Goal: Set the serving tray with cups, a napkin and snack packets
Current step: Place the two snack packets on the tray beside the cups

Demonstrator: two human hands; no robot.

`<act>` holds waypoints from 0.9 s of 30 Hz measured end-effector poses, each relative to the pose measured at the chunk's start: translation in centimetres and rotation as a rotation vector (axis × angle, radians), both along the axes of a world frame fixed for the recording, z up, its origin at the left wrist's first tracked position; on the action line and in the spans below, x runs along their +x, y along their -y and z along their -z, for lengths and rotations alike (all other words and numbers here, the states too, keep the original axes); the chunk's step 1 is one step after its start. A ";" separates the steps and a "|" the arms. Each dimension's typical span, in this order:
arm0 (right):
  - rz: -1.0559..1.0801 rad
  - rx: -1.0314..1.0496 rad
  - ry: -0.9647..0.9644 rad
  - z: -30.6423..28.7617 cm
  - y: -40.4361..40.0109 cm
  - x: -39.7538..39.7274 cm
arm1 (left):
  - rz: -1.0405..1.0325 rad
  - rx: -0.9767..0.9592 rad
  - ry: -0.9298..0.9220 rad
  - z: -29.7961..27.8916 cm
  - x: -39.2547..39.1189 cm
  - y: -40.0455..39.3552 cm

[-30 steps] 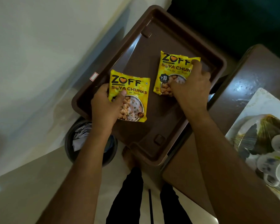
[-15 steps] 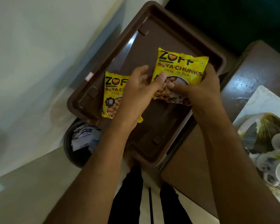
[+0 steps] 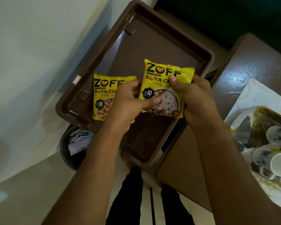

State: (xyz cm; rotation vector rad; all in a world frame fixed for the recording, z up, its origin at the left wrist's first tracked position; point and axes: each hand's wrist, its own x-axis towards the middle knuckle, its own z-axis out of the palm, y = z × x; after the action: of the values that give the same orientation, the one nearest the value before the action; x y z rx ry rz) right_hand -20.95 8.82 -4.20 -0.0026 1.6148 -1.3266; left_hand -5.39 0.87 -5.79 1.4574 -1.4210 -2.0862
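Observation:
A brown serving tray [image 3: 152, 46] lies in front of me. One yellow soya chunks packet [image 3: 104, 95] rests flat on the tray's left side, partly hidden by my left hand. Both hands hold a second yellow packet [image 3: 162, 85] above the tray's middle. My left hand [image 3: 128, 104] pinches its lower left edge with the thumb on the front. My right hand [image 3: 196, 98] grips its right side, thumb pressed on the front near the top. Several white cups [image 3: 276, 153] sit at the right edge of the view.
The cups stand on a patterned white tray [image 3: 256, 98] on a dark brown table [image 3: 253, 65] to the right. A dark round bin [image 3: 75, 146] with paper scraps stands on the floor below the serving tray's left corner. My legs show below.
My left hand left the first packet on the tray and moved right to join my right hand on the second packet, which is now lifted and upright between both hands.

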 end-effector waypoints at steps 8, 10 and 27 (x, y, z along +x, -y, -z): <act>0.166 -0.056 0.060 0.3 -0.2 -1.0 | -0.106 0.081 0.090 -0.2 0.7 -1.2; 0.143 -0.063 0.036 0.2 -0.2 -1.3 | -0.169 -0.016 0.108 -0.2 1.5 -1.1; -0.035 0.004 -0.037 0.1 -0.6 -0.1 | -0.092 -0.653 0.770 0.6 4.5 0.2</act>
State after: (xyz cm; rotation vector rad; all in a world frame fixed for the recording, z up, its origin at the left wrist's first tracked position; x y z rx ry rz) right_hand -21.08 9.41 -4.30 -0.0529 1.6408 -1.3037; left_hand -0.94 0.64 -6.34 2.0096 -1.9602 -0.8309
